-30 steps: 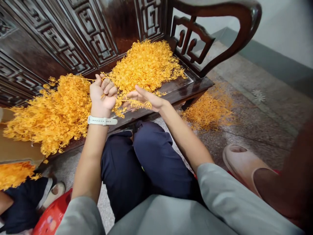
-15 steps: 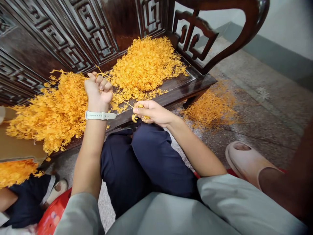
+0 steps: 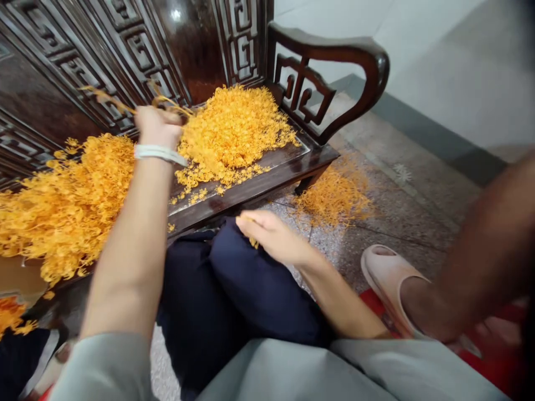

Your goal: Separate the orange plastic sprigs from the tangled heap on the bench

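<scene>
My left hand [image 3: 159, 129], with a pale band [image 3: 159, 152] on its wrist, is raised over the bench, blurred by motion. Its fingers are closed round thin orange plastic stems [image 3: 109, 101], whose ends stick out on both sides. Above my knee, my right hand [image 3: 270, 231] is closed on small orange plastic pieces [image 3: 253, 242], mostly hidden by the fingers. Beside the left hand lies a heap of small spidery orange pieces [image 3: 238, 128]. A second heap of orange pieces, with stems showing, [image 3: 79, 206] lies to the left of my forearm.
The dark wooden bench [image 3: 209, 213] has a carved back and a curved armrest [image 3: 334, 50]. Loose orange stems [image 3: 338, 197] lie on the floor by its leg. Another person's foot in a pale slipper [image 3: 388, 273] is at the right. A cardboard box [image 3: 20, 278] stands at the lower left.
The thin orange stem stretched between my hands no longer links them. My left hand has moved up and left with stems; my right hand sits lower and further right. The view has shifted.
</scene>
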A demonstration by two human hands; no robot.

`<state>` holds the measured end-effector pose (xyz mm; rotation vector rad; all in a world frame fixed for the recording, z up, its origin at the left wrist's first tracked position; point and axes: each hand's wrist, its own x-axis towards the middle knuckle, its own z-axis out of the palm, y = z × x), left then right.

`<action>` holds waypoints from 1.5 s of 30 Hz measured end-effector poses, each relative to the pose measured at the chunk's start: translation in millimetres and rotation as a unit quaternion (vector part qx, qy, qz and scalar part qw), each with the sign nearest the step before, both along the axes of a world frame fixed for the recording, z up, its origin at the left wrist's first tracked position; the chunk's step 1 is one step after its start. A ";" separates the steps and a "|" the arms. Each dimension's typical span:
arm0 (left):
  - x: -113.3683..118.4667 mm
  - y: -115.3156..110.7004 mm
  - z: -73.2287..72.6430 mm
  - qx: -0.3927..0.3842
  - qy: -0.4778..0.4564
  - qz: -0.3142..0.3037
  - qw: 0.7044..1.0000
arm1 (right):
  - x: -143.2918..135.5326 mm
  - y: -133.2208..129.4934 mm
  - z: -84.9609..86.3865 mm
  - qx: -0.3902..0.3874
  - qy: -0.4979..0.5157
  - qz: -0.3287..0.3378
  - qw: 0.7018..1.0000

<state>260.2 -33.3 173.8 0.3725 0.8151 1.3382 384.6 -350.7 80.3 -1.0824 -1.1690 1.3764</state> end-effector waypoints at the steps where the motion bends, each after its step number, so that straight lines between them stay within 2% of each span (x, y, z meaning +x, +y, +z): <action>1: -9.1 6.6 12.2 0.020 -0.005 0.042 0.999 | 4.4 -14.0 0.2 -0.020 0.014 0.011 1.000; 3: -27.6 12.7 29.7 0.055 0.008 0.088 0.995 | 15.8 -38.5 -2.9 -0.056 0.079 0.006 0.995; 4: -34.2 11.2 33.6 0.068 0.021 0.078 0.994 | 21.8 -46.7 -5.1 -0.066 0.126 -0.001 0.990; 7: -35.9 -12.0 28.6 0.112 0.078 -0.056 0.989 | 35.8 -48.5 -6.4 -0.043 0.222 -0.032 0.974; 10: -20.6 -55.0 18.3 0.146 0.169 -0.210 0.952 | 39.3 -25.5 1.8 -0.013 0.217 -0.073 0.973; 12: -11.1 -86.7 16.2 0.193 0.226 -0.277 0.914 | 37.0 -8.3 7.9 -0.006 0.218 -0.096 0.971; 15: -2.6 -130.7 13.7 0.280 0.302 -0.317 0.854 | 30.5 9.1 14.5 0.002 0.252 -0.126 0.959; 16: -0.4 -143.7 11.0 0.310 0.338 -0.328 0.826 | 27.9 12.7 16.5 0.008 0.268 -0.136 0.954; 18: 4.2 -165.6 3.2 0.377 0.418 -0.353 0.747 | 22.7 18.2 21.2 0.027 0.293 -0.161 0.942; 20: 8.9 -181.0 -4.6 0.437 0.466 -0.357 0.681 | 17.6 22.9 26.5 0.057 0.295 -0.195 0.934; 21: 10.8 -186.0 -7.3 0.460 0.466 -0.359 0.665 | 15.3 25.2 28.9 0.074 0.285 -0.213 0.932; 22: 12.1 -189.4 -8.9 0.475 0.451 -0.366 0.661 | 13.3 27.5 30.6 0.088 0.271 -0.231 0.930; 24: 13.0 -192.5 -9.3 0.480 0.396 -0.396 0.675 | 10.9 32.2 31.0 0.112 0.235 -0.269 0.927; 26: 12.3 -192.8 -8.9 0.446 0.346 -0.427 0.707 | 10.4 37.1 27.1 0.127 0.190 -0.304 0.925; 30: 11.5 -191.6 -15.6 0.363 0.317 -0.419 0.770 | 10.4 49.0 14.2 0.156 0.098 -0.350 0.919; 32: 11.9 -190.1 -22.2 0.376 0.343 -0.381 0.772 | 7.5 57.1 10.0 0.183 0.051 -0.379 0.906; 36: 10.6 -184.1 -32.1 0.443 0.422 -0.276 0.741 | -5.4 80.3 8.8 0.212 -0.035 -0.406 0.888; 38: 8.7 -178.8 -34.6 0.458 0.427 -0.240 0.741 | -11.7 95.5 10.5 0.202 -0.045 -0.391 0.897; 40: 6.3 -172.0 -36.4 0.448 0.411 -0.231 0.760 | -14.9 111.9 13.3 0.189 -0.007 -0.357 0.915; 42: 3.5 -164.8 -37.1 0.391 0.376 -0.242 0.804 | -13.8 127.7 16.5 0.156 0.063 -0.294 0.941; 45: -0.2 -158.9 -34.1 0.260 0.300 -0.264 0.879 | -8.1 145.3 20.0 0.060 0.158 -0.173 0.970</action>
